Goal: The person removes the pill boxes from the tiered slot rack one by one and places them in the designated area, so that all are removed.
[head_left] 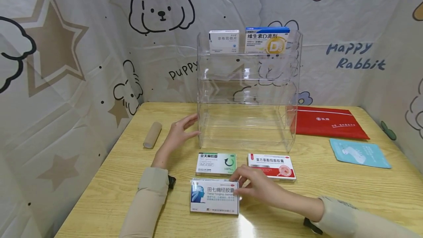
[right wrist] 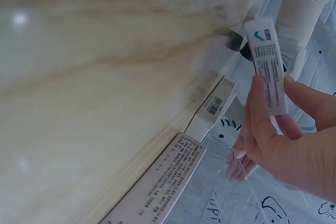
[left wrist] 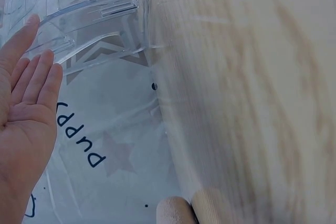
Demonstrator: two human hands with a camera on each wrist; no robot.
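My right hand (head_left: 256, 186) pinches a white medicine box (head_left: 214, 203) with a blue head picture by its right end. In the right wrist view, thumb and fingers grip the narrow printed end of this box (right wrist: 269, 69), which is raised off the table. My left hand (head_left: 176, 135) lies along the lower left side of a clear acrylic display rack (head_left: 244, 144), its fingers extended at the side panel. Behind the held box, a green-and-white medicine box (head_left: 216, 163) lies on the table. Right of that lies a red-and-white medicine box (head_left: 272, 165), partly behind my right hand.
On the rack's top tier stand a white medicine box (head_left: 224, 42) and a blue-topped vitamin D box (head_left: 267, 41). A cardboard tube (head_left: 152, 135) lies left of the rack. To the right are a red pouch (head_left: 327, 122) and a light-blue packet (head_left: 360, 153). Printed curtains surround the table.
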